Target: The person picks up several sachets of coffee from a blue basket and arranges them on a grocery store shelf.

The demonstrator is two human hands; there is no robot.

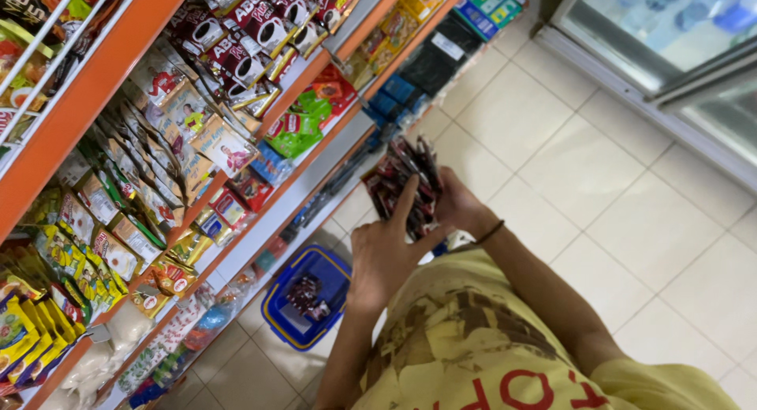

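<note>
Dark red and black sachets [406,181] are held as a thick bundle between both hands, above the tiled floor [599,189] and just in front of the shelves [95,87]. The left hand [386,252] is laid against the near side of the bundle, its fingers [408,201] pressed together and stretched up along the packets, the thumb spread out to the side. The right hand [457,205] is closed around the far side of the bundle; its fingers are mostly hidden behind the sachets, so how they lie cannot be told exactly. A dark band [490,232] is worn on the right wrist. A yellow shirt [481,347] with red and brown print is seen below the arms.

A blue basket [303,300] is set on the floor just beside the lowest shelf, below the hands, and a few dark sachets of the same kind [306,293] are seen lying in it. The orange-edged shelves are packed with rows of coloured packets [158,142] and bags. A glass-fronted cooler [678,39] is seen at the upper right, well apart from the hands.
</note>
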